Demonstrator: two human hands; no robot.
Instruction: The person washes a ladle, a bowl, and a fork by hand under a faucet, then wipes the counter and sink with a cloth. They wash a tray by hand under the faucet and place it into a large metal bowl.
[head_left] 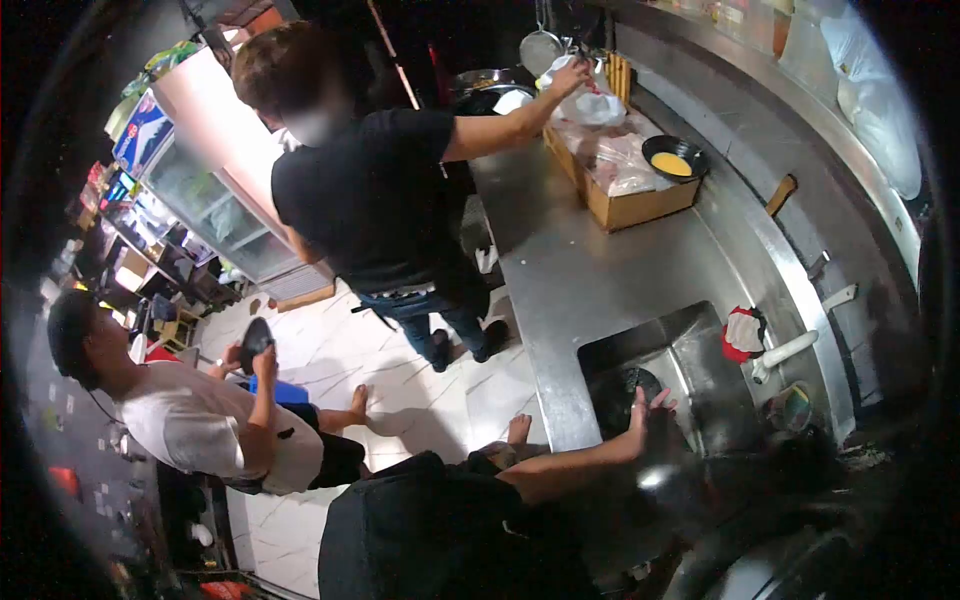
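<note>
My left hand [645, 408] reaches from a black sleeve down into the metal sink [690, 345]. Its fingers are at the edge of a dark, round, bowl-like thing [628, 388], which they seem to grip; shadow blurs the details. I cannot make out my right hand in the dark lower right of the view. Near the sink's wall side lie a red and white cloth or sponge [743, 334] and a white faucet spout [788, 356].
A person in black [370, 200] reaches toward a plastic bag over a cardboard box [640, 208]. A black bowl [675, 160] with yellow liquid sits at the box's corner. Another person in white [200, 420] holds a black dish [257, 345]. A glass-door fridge [225, 215] stands behind.
</note>
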